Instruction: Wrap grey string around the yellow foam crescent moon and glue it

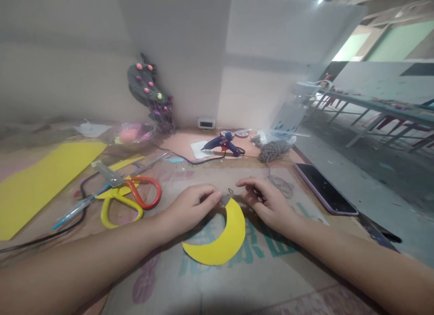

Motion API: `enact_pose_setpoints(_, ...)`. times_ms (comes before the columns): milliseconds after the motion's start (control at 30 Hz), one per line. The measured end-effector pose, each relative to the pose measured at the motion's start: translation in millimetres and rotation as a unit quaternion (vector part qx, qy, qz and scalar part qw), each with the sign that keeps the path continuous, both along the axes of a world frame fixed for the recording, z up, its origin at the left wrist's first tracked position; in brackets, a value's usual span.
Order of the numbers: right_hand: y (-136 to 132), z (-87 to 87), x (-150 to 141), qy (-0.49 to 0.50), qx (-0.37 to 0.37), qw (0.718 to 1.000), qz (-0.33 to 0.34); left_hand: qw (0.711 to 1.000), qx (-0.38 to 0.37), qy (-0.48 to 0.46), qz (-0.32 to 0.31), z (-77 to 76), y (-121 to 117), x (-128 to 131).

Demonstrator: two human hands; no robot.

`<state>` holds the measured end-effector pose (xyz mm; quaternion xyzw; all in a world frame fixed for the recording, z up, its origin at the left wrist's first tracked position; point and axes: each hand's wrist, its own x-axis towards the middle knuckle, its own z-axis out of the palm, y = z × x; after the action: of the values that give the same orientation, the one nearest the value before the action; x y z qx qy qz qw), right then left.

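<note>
Two hands on one yellow foam crescent

One yellow crescent point(222, 240) lies flat on the printed cardboard sheet point(244, 279), right between both hands; left hand point(190, 209) has fingers curled together, pinching the crescent's top tip; right hand point(267, 204) sits just beside it, fingertips bunched on something tiny, can't tell what; scissors point(130, 197) off left, glue gun point(224, 143) behind, phone point(323, 188) right.

Matt yellow foam crescent point(220, 242)
</note>
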<state>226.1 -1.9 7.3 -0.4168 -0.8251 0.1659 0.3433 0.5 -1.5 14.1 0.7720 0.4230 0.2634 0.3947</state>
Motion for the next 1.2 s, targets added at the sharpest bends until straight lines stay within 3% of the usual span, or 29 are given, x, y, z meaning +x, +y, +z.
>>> enact_pose_setpoints(133, 0, 0.6, 1, 0.044, 0.01, 0.998, 0.047, 1.0, 0.011, 0.003, -0.01, -2.1, 2, 1)
enact_pose_setpoints(267, -4, 0.7, -4, 0.055, -0.115, 0.988, 0.085, 0.999, 0.029, 0.009, -0.018, -3.4, 3, 2)
enact_pose_setpoints(400, -1, -1.9, -8, 0.079, -0.225, 0.969, 0.066, 0.999, 0.027, 0.018, -0.031, -3.3, 2, 1)
enact_pose_setpoints(533, 5, -2.1, -10, 0.091, -0.289, 0.953, 0.026, 0.997, 0.036, 0.038, -0.061, -4.0, 3, -1)
enact_pose_setpoints(700, 3, 2.6, -10, 0.066, -0.269, 0.961, 0.013, 0.995, 0.026, 0.054, -0.076, -3.5, 5, -4)
enact_pose_setpoints(867, 4, 5.2, -9, 0.027, -0.228, 0.972, 0.042, 0.997, -0.008, 0.021, -0.073, -4.7, 4, -7)
enact_pose_setpoints(967, 5, 5.1, -10, 0.039, -0.234, 0.971, 0.024, 0.997, -0.025, -0.002, -0.072, -6.3, 3, -7)
enact_pose_setpoints(1200, 4, 3.0, -13, 0.049, -0.236, 0.97, -0.011, 0.994, 0.013, 0.01, -0.112, -3.4, 1, -5)
